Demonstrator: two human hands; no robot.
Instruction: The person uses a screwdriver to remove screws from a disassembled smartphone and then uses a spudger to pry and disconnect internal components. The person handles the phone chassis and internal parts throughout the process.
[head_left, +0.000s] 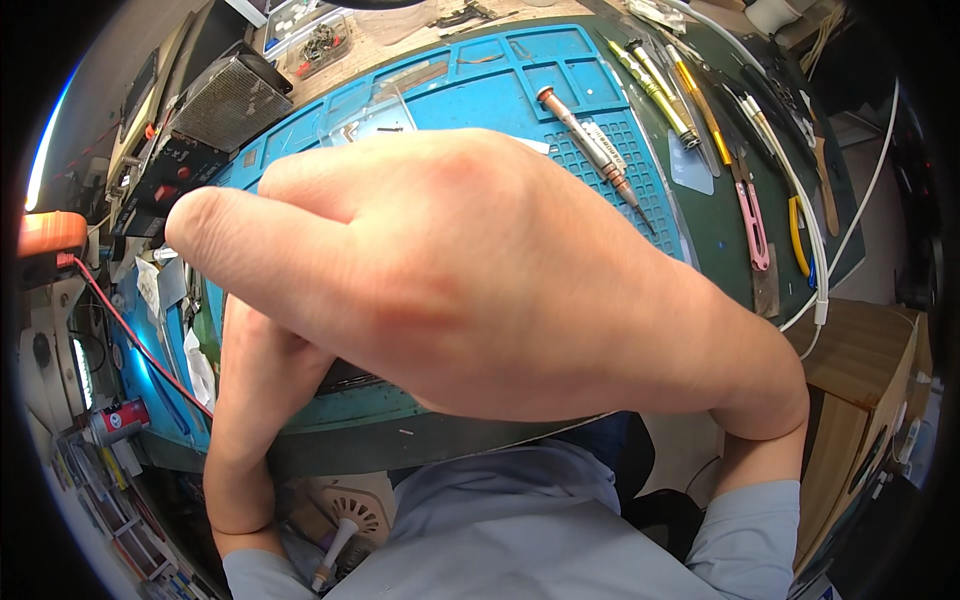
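My right hand (pixel 450 280) is raised close in front of the view, its back turned up and its fingers folded in. Whatever those fingers hold, if anything, is hidden. Below and to the left, my left hand (pixel 265 350) reaches in over the bench, with its fingers out of sight behind the right one. Under both hands lies a blue silicone work mat (pixel 480 95). A thin dark edge of some object (pixel 350 378) shows between my wrists, too little to name. On the mat's right part rests a copper-and-silver screwdriver (pixel 590 145).
Several pens, tweezers and a pink-handled tool (pixel 750 225) lie on the dark green mat to the right, beside yellow-handled pliers (pixel 798 240). A white cable (pixel 822 270) runs past them. At left stands a boxy metal device (pixel 235 100); a red lead (pixel 140 335) crosses below.
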